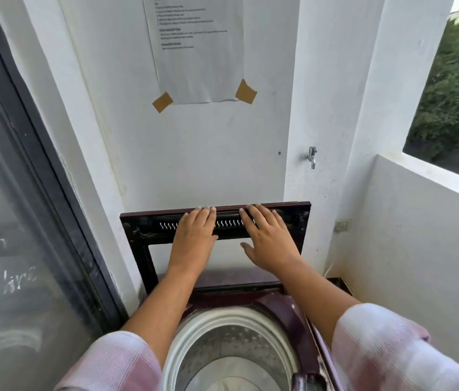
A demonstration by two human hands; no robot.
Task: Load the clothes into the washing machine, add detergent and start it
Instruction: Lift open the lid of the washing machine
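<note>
At twelve o'clock, the taped white paper notice was unreadable; your left grip and right grip pressed flat, fingers straight, on the raised maroon washing-machine lid.

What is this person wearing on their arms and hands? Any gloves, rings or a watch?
No gloves: the left hand and right hand are bare, with no ring, watch or bracelet showing. The forearms are bare too. The left sleeve and right sleeve end near the elbows, in soft-looking fabric with broad pale pink and white patches.
</note>
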